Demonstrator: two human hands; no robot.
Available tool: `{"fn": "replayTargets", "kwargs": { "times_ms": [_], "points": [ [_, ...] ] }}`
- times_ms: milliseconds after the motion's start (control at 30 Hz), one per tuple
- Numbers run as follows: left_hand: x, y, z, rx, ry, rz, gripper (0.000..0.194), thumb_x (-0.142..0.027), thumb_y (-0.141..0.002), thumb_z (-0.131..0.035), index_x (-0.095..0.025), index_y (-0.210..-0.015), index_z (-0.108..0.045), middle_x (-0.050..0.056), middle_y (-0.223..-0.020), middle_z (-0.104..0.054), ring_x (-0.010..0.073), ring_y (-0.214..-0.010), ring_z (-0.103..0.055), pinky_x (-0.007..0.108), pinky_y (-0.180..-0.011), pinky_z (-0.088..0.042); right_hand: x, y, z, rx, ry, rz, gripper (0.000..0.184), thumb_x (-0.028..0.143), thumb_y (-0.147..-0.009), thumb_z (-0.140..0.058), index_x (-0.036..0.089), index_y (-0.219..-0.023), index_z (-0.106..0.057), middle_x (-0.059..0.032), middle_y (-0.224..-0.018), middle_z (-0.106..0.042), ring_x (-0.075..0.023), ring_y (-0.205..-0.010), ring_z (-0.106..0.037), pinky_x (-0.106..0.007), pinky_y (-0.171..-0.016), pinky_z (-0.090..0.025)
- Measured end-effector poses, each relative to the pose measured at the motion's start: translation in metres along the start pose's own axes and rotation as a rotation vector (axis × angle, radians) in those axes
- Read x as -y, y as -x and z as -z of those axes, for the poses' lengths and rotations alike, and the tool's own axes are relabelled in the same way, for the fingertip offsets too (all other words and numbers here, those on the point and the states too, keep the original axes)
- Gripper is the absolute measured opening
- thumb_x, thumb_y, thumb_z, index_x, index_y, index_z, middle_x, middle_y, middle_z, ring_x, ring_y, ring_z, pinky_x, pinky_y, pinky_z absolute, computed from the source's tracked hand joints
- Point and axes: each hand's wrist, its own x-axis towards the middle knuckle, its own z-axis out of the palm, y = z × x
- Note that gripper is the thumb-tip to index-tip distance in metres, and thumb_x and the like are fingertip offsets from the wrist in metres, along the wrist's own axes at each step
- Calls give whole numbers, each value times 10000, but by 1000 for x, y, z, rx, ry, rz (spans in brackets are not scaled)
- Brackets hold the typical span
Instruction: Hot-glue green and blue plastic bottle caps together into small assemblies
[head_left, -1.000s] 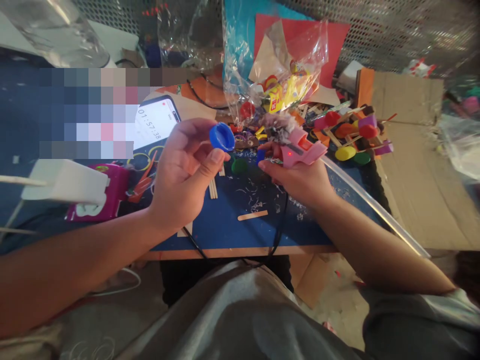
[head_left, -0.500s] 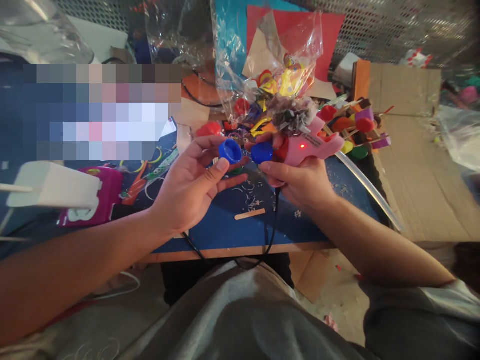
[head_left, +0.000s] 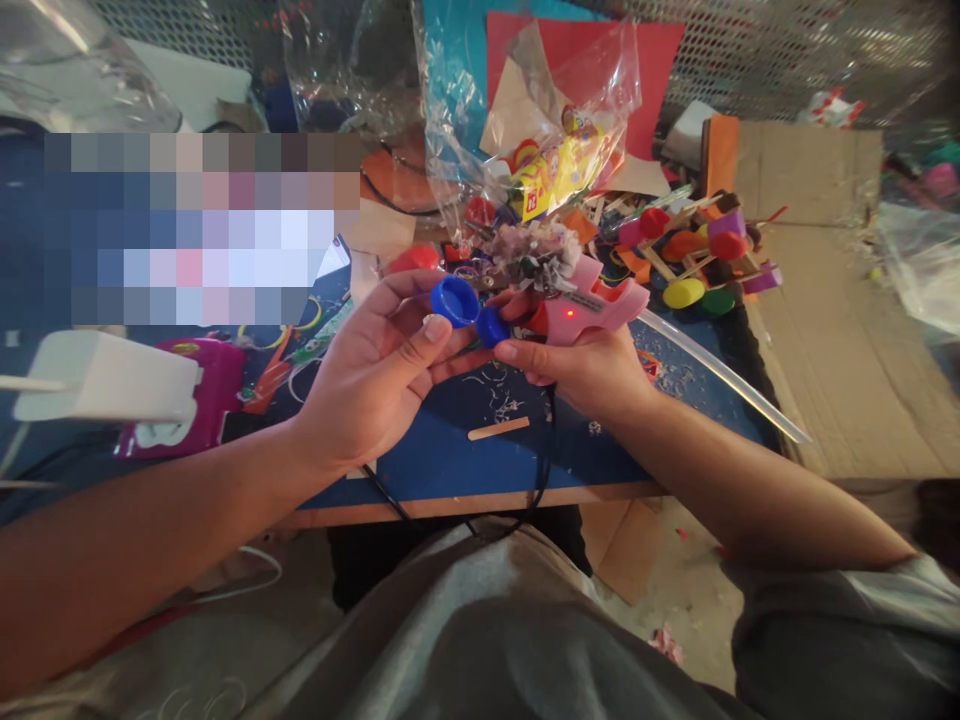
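Blue caps (head_left: 455, 303), two: left hand (head_left: 375, 370) pinches one, right hand (head_left: 596, 372) grips another plus one glue gun (head_left: 589, 308).

2 hands (head_left: 364, 385) (head_left: 596, 370), 2 blu. caps (head_left: 454, 302) (head_left: 493, 328)

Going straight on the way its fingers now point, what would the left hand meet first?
The left hand, holding a round blue plastic cap, would probably meet a second round blue plastic cap held in the right hand, or that hand's thumb beside it. Depth is unclear; they may be touching.
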Motion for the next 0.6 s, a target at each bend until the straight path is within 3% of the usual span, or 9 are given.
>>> {"fn": "replayTargets", "kwargs": {
  "times_ms": [200, 300, 467, 600],
  "points": [
    [-1, 0, -2, 31, 26, -20, 393, -383, -991, -1025, -308, -1276, -765, -12, -1244, -844, 198, -1112, -897, 435, -1091, -790, 2, 0, 2, 8, 75, 50, 658, 621, -600, -1195, 256, -938, -764, -59, -1090, -813, -211, -872, -702, -293, -542, -549],
    [0, 0, -1, 68, 9, -47, 353, -380, -1016, -1001, -327, -1282, -776, -21, -1257, -842, 192, -1113, -903, 454, -1112, -786, 0, 0, 3, -1, 107, 65, 627, 596, -632, -1190, 264, -931, -750, -27, -995, -757, -189, -818, -643, -299, -549, -529],
    [2, 1, -1, 48, -19, -50, 357, -405, -1015, -997, -311, -1279, -777, 23, -1305, -839, 240, -1245, -874, 432, -1104, -782, -4, 1, 4, -56, 18, 64, 665, 625, -636, -1178, 283, -1005, -743, -27, -1052, -743, -173, -750, -617, -310, -498, -485],
    [3, 0, 0, 73, -102, -125, 367, -418, -998, -1013, -287, -1269, -803, 47, -1252, -820, 237, -1200, -846, 356, -980, -795, 2, 2, 0, -70, -102, -20, 775, 669, -595, -1180, 302, -1164, -802, 49, -760, -616, -142, -582, -515, -322, -480, -425]
  ]
}}
